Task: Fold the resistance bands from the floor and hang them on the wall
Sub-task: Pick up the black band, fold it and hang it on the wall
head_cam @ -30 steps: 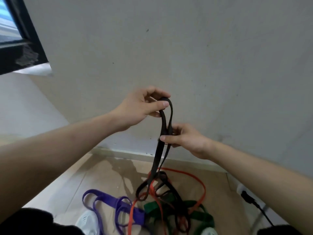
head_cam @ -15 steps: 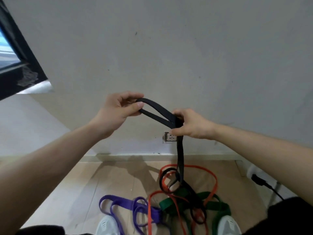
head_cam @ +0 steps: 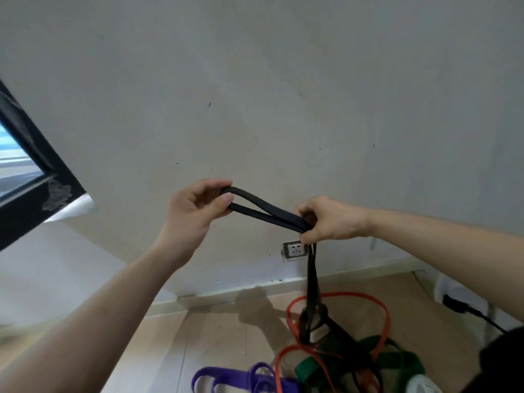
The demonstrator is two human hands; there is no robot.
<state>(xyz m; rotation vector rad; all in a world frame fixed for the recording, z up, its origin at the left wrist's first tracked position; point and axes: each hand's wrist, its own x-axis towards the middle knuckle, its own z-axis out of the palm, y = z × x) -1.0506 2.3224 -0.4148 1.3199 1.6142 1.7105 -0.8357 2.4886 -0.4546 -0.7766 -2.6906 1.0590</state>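
Holding a black resistance band (head_cam: 263,211) up off the floor (head_cam: 215,336), both hands in front of a pale grey wall (head_cam: 283,80). Head view only.

- Left hand (head_cam: 195,208) is pinching the closed end of the band's loop: thumb underneath, fingers curled over the top.
- Right hand (head_cam: 329,219) is gripping both strands bunched together, fingers curled tightly round them.
- Between the hands the doubled band is running as a narrow, flattened loop, sloping slightly down from left to right, clear of the wall.
- Below the right hand the rest of the band is hanging straight down. Its lower end is lying coiled on the floor, tangled in a heap of other bands near the floor's far edge.
- An orange band (head_cam: 385,316) is looping wide around the black coil, its far curve lying close to the skirting board (head_cam: 241,290).
- A green band (head_cam: 402,361) is lying in the same heap, on the near right side, crossed by the orange and black strands.
- A purple band (head_cam: 224,375) is lying just left of the heap, cut off by the bottom of the view.
- A white shoe tip (head_cam: 422,385) is showing beside the green band.
- A wall socket (head_cam: 295,250) is sitting low on the wall, just under the right hand.
- A black plug (head_cam: 456,304) with its cable is sitting at the floor's far right corner.
- A dark window frame (head_cam: 28,205) is filling the left side.
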